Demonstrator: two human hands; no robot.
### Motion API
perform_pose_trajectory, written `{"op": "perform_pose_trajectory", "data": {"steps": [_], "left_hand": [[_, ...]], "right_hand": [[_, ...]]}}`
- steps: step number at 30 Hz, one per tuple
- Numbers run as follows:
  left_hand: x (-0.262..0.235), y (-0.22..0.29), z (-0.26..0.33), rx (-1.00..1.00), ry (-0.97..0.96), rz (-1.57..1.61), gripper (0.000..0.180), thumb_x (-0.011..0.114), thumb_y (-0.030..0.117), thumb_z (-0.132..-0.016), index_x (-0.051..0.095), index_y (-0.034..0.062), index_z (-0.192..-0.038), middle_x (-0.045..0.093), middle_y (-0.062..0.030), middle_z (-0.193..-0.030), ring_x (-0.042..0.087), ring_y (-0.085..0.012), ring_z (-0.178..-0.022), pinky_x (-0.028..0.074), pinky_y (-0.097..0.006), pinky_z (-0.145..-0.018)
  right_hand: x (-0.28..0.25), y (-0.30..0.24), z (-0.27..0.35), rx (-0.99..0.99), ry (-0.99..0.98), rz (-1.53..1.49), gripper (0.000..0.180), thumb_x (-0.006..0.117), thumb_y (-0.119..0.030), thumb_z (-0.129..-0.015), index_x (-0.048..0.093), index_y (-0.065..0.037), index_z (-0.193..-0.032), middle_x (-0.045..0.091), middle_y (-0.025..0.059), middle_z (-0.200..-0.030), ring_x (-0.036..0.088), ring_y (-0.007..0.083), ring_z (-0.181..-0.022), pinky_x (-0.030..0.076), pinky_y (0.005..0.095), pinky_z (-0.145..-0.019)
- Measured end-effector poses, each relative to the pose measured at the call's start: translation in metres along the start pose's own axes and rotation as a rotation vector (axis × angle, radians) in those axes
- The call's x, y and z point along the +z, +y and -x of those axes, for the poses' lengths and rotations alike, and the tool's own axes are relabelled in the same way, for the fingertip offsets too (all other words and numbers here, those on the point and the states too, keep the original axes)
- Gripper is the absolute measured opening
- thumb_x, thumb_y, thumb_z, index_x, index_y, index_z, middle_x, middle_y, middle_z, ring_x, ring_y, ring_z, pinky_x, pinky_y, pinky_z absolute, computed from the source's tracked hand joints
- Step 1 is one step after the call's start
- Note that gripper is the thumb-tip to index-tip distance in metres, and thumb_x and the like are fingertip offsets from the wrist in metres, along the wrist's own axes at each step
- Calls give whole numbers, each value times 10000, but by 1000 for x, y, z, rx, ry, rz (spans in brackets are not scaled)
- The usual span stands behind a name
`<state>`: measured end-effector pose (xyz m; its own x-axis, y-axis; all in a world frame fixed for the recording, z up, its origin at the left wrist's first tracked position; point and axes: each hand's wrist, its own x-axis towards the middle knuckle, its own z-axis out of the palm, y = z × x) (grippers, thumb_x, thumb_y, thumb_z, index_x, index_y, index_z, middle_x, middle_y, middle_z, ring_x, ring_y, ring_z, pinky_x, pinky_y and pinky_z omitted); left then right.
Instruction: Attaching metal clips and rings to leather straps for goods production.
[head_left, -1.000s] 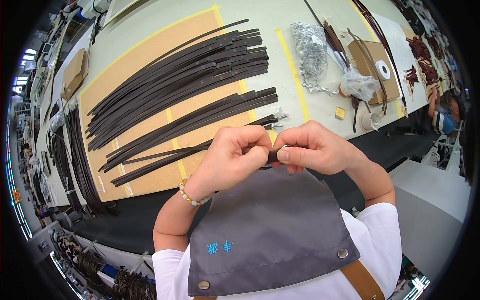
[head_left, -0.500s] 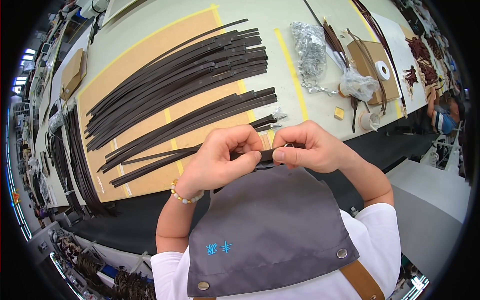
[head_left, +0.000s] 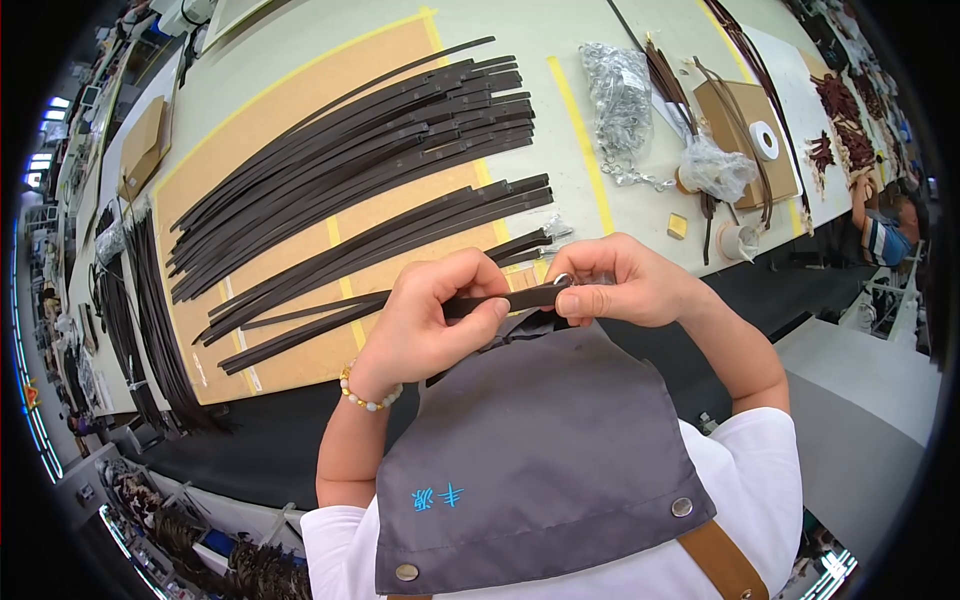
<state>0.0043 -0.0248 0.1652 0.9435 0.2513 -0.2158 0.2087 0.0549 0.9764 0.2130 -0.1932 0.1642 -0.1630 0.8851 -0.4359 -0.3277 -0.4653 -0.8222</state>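
Just above my grey apron [head_left: 540, 440], both hands are closed on one dark strap [head_left: 532, 297]. My left hand [head_left: 440, 305] pinches it between thumb and fingers, with a stretch of strap showing between the hands. At the strap's other end, my right hand [head_left: 635, 288] grips it beside a small silver metal ring [head_left: 563, 281]. The fingers partly hide the ring and strap end. Beyond my hands, a small group of dark straps [head_left: 400, 256] lies on the tan board [head_left: 290, 110], with a larger pile of straps [head_left: 370, 150] farther off.
Right of the board are a clear bag of metal chain [head_left: 615, 100], a yellow block [head_left: 678, 227], a thread spool [head_left: 738, 243] and a white roll [head_left: 765, 141] on cardboard. Long black straps [head_left: 165, 310] hang over the table at left. Another person [head_left: 885, 222] is at far right.
Both hands have risen slightly and my right hand has shifted a little to the right. More of the strap and the ring now show between the fingers.
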Motion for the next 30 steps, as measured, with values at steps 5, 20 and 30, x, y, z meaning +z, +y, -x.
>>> {"op": "perform_pose_trajectory", "data": {"steps": [5, 20, 30], "left_hand": [[8, -1, -2, 70, 2, -105, 45, 672, 12, -881, 628, 1, -885, 593, 19, -679, 507, -27, -622, 393, -221, -555], [25, -4, -3, 36, 96, -96, 20, 627, -69, -889, 627, -51, -898, 692, -56, -843, 685, -96, -749, 578, -245, -713], [29, -2, 4, 263, 230, -46, 124, 748, -51, -801, 689, -23, -906, 736, -73, -899, 720, -139, -794, 587, -269, -715]], "right_hand": [[-4, -6, 6, -169, 64, 362, 253, 704, -246, -992, 702, 6, -1014, 706, 47, -795, 644, 88, -739, 517, 274, -662], [15, -9, 6, -473, 267, 661, 171, 793, -35, -856, 703, -13, -1000, 727, 64, -861, 674, 152, -737, 511, 308, -661], [1, -3, 0, -957, 219, 1073, 236, 832, -25, -776, 722, -89, -974, 717, 35, -888, 660, 210, -737, 472, 343, -643]]}}
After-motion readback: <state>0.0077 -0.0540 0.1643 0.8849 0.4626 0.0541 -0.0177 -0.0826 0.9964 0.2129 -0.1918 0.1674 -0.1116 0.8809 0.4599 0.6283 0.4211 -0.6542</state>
